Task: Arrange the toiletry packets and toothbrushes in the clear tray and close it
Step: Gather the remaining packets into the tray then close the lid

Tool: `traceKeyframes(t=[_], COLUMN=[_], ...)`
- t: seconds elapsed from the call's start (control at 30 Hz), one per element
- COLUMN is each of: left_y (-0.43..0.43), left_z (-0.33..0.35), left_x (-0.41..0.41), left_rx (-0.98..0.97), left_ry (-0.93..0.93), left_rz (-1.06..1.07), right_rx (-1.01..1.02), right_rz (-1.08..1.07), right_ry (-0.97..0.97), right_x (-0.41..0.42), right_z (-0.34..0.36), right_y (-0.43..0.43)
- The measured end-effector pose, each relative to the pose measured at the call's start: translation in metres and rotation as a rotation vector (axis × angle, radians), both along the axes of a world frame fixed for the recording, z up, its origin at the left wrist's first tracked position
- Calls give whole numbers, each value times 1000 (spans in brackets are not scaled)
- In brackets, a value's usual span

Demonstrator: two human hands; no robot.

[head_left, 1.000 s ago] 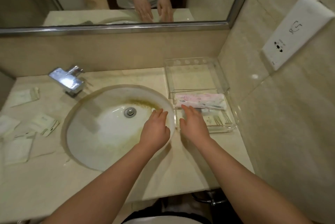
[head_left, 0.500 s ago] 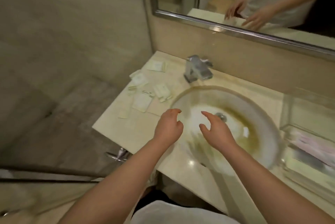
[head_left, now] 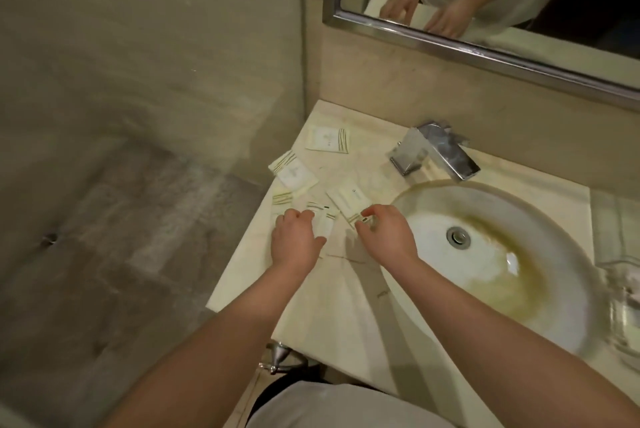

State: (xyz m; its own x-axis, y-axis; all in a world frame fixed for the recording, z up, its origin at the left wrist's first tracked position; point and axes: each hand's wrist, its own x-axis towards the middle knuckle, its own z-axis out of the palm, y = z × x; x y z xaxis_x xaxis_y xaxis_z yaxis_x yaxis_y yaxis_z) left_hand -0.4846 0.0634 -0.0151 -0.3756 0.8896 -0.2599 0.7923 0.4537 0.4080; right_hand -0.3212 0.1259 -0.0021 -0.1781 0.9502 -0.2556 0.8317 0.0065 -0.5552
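- Head view: both hands are set down among the loose packets on the counter (head_left: 329, 306). The carry to the tray is judged to turn on which hand lies nearer it.
- The left hand (head_left: 297, 241) is curled, knuckles up. A small packet (head_left: 325, 226) is held between its fingertips and thumb, with the striped end poking out just ahead of the fingers.
- The right hand (head_left: 388, 237) is curled too. The near striped end of a longer packet (head_left: 347, 201) appears to be pinched between forefinger and thumb, though the grip itself is partly hidden by the fingers.
- The longer packet's long axis runs away from the right fingertips, slanting toward the left hand's side, so a lift by that end is judged to leave the rest trailing forward.
- Two more packets are left ahead of the left hand: a striped one (head_left: 292, 169) just beyond the knuckles, and a farther one (head_left: 327, 139) well ahead. Neither is touched.
- The clear tray (head_left: 623, 316) is seen only as a blurred corner, well apart on the right hand's outer side, with the sink (head_left: 433, 199) between. Its lid cannot be made out.
- The right hand is therefore the nearer one; a sideways sweep across the sink is what would be called for.
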Motion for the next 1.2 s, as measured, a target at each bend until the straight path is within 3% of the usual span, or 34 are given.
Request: traceKeyframes(t=[0.23,0.57,0.7,0.8,0.9,1.0,1.07,1.2], left_y=[12,11,4,-4,-10,-9,-7,-5], left_z=[-3,-2,-1,1,19,35,44,61], left_x=[7,1,-12,-22,-26,-20,-6,35], left_rx=[-20,-23,90,267,360,387,403,401], left_ry=[102,51,-79,-338,-604,-771,-853,-889], left_rz=[-9,-8,-22,73,157,141,115,86], right_rx=[16,98,5,-8,86,-42,-90,4], right_rz=[-57,-60,-112,-145,-201,-503,-623,-665], right_ry=[-58,-223,-172,-161,20,640,901,1016], right_x=[-16,-32,-35,-33,-19,-2,20,67], right_z=[-6,-21,-23,-23,-16,8,22,37], right_y=[18,23,32,35,29,13,0,-28])
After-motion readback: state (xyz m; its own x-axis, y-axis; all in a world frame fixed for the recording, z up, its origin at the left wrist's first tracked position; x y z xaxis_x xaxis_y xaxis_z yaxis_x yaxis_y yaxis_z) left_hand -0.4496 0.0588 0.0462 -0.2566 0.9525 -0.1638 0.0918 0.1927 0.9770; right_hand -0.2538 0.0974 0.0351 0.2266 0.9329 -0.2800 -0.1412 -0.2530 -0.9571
